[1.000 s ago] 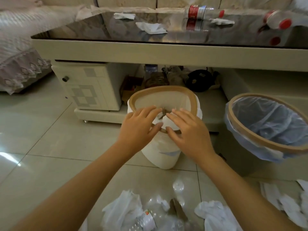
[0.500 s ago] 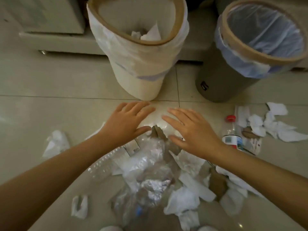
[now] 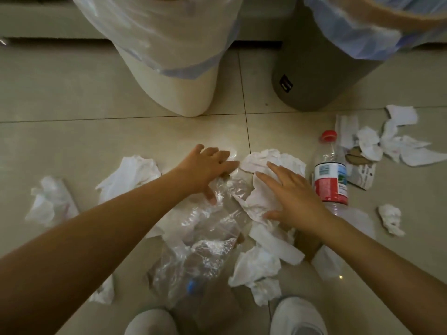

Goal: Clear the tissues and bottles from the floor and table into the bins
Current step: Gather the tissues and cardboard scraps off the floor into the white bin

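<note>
**What you cannot see**

Your view cuts both bins at the top: the white bin (image 3: 169, 76) and grey bin (image 3: 321, 76) show no openings. The clear bottle (image 3: 200, 240) blurs into crumpled plastic; your shoes (image 3: 297, 317) are cropped below

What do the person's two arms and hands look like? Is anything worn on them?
Both forearms are bare as far as the picture shows: no sleeves in view. The left hand and the right hand carry no gloves, and no watch, bracelet or ring is visible. The nails look short and unpainted.
</note>
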A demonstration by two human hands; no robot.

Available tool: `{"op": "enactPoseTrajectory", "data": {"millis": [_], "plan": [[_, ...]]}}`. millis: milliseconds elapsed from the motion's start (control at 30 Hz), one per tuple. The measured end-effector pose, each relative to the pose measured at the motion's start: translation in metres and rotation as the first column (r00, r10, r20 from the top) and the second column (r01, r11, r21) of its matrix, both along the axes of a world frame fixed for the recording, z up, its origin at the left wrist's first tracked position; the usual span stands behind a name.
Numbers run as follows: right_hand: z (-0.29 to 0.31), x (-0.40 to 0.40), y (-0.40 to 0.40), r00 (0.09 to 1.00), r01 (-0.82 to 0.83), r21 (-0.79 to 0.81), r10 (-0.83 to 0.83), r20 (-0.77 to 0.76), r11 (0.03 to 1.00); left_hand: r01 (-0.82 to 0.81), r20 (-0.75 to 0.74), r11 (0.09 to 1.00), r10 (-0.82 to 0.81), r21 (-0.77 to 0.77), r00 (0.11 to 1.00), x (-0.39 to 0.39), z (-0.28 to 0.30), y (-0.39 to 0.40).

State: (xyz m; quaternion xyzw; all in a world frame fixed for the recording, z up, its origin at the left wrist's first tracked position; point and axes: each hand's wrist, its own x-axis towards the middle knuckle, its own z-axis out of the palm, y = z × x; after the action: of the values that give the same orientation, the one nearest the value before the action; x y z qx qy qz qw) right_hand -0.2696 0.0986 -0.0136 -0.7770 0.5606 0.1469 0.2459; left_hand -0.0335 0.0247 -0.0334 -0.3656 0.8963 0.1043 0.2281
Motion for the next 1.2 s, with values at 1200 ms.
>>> {"op": "enactPoseTrajectory", "data": {"millis": [1200], "plan": [[-0.036, 0.012, -0.032, 0.965, 0.094, -0.135, -0.056, 0.258, 0.986, -0.328, -0.65, 0.944, 0.23, -0.031, 0.724, 0.032, 0.007, 0.025]]}}
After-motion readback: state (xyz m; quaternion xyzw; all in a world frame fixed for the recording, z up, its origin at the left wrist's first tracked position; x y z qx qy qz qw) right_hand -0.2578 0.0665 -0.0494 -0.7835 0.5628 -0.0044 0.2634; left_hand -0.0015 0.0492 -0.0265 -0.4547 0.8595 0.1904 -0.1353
